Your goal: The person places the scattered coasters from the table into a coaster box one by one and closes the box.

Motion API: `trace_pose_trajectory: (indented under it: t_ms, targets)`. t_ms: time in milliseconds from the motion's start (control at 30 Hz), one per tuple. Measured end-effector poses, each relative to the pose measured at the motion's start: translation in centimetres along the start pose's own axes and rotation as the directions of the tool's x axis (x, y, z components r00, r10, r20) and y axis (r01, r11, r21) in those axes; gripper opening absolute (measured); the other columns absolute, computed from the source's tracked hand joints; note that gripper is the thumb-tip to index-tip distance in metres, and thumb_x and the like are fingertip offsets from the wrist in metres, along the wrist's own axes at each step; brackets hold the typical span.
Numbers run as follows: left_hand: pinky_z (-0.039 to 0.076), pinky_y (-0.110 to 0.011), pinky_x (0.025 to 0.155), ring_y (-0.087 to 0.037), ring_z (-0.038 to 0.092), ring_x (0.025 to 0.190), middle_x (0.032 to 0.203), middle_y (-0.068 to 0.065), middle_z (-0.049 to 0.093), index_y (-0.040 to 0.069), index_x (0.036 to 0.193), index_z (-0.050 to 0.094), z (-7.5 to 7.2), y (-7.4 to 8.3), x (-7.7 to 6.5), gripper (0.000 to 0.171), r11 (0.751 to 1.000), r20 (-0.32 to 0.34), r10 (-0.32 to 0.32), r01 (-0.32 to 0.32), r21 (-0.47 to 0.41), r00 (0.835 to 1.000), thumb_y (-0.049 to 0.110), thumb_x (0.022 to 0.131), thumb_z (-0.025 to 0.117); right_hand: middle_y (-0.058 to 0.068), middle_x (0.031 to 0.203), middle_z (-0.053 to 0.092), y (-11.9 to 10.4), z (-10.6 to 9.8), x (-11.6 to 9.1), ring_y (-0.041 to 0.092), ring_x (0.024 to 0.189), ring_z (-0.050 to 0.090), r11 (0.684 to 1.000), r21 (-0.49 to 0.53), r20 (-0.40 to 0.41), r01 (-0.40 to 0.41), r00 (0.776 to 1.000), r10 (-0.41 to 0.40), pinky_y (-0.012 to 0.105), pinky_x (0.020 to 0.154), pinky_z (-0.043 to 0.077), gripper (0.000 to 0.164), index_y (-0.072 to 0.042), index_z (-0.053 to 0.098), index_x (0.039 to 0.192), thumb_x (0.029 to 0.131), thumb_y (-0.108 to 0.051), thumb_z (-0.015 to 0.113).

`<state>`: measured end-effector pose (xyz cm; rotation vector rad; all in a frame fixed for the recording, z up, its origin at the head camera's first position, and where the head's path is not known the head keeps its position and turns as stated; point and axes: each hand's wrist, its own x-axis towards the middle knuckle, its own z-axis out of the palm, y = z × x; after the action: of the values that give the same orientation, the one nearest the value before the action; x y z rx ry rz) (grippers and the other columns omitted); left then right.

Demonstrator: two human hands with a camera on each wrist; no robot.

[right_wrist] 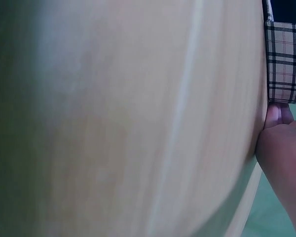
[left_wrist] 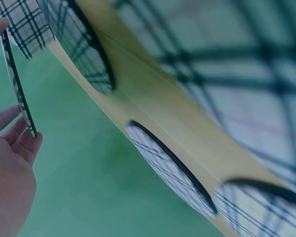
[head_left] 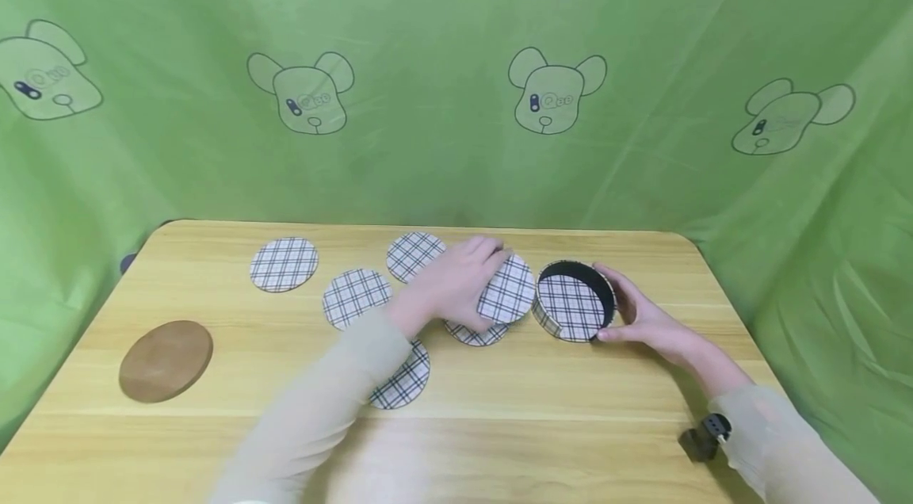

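My left hand [head_left: 456, 282] pinches a round plaid coaster [head_left: 509, 290] by its edge, tilted, just left of the holder. In the left wrist view this coaster [left_wrist: 16, 81] shows almost edge-on between the thumb and fingers of the left hand [left_wrist: 12, 168]. A round plaid coaster holder [head_left: 548, 319] with a dark inner wall stands on the table; plaid shows inside it. Around its right side, my right hand [head_left: 638, 320] grips with thumb in front and fingers behind. The right wrist view catches the holder's plaid outer wall [right_wrist: 287, 64]. Under the held coaster lies another plaid coaster [head_left: 478, 334], partly covered.
More plaid coasters lie flat across the table [head_left: 542, 441]: one at the far left [head_left: 284, 265], one left of centre [head_left: 355, 296], one at the back [head_left: 412, 254] and one in front [head_left: 405, 383]. A brown round disc [head_left: 166, 361] rests at the left.
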<state>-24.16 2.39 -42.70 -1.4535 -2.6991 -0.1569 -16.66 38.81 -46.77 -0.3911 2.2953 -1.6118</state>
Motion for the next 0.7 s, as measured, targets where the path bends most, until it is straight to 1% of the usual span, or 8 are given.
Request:
trace_pose_trajectory:
  t_ms: [133,300,533,700]
  targets:
    - [0.032,-0.04,0.132,-0.029,0.039,0.153,0.164,-0.015,0.041,0.002,0.163,0.035,0.2,1.0,1.3,0.12,1.0,-0.011,0.018,-0.018,0.01,1.0,0.067,0.073,0.082,0.032,0.174,-0.002,-0.1,0.1,-0.1,0.059,0.156,-0.005,1.0,0.005,-0.003,-0.007,1.0,0.007,-0.004,0.106,0.028,0.118,-0.009,0.007,0.171,0.08,0.01,0.08]
    - [0.035,-0.037,0.13,-0.026,0.041,0.149,0.16,-0.013,0.043,0.002,0.162,0.036,0.7,2.3,2.8,0.12,0.999,-0.032,0.031,-0.031,0.023,0.999,0.068,0.073,0.08,0.031,0.175,-0.005,-0.1,0.1,0.0,0.058,0.157,-0.007,1.0,0.004,0.001,-0.014,1.0,0.014,-0.004,0.108,0.027,0.118,-0.01,0.006,0.171,0.081,0.009,0.08]
    - [0.036,-0.035,0.13,-0.024,0.044,0.144,0.157,-0.012,0.046,0.002,0.16,0.038,1.0,4.2,4.7,0.12,1.0,-0.051,-0.004,0.005,0.013,0.999,0.071,0.071,0.079,0.032,0.174,-0.006,-0.1,0.1,0.0,0.058,0.156,-0.008,1.0,0.001,0.002,-0.011,1.0,0.011,-0.005,0.107,0.026,0.118,-0.009,0.005,0.171,0.081,0.009,0.079]
    - [0.04,-0.032,0.126,-0.02,0.045,0.139,0.152,-0.009,0.049,0.003,0.158,0.042,1.1,5.3,6.0,0.119,0.999,-0.061,-0.04,0.042,0.03,0.997,0.077,0.071,0.076,0.033,0.173,-0.004,-0.1,0.1,-0.1,0.059,0.156,-0.007,1.0,0.001,0.001,-0.011,1.0,0.01,-0.005,0.107,0.027,0.118,-0.008,0.005,0.171,0.081,0.009,0.079]
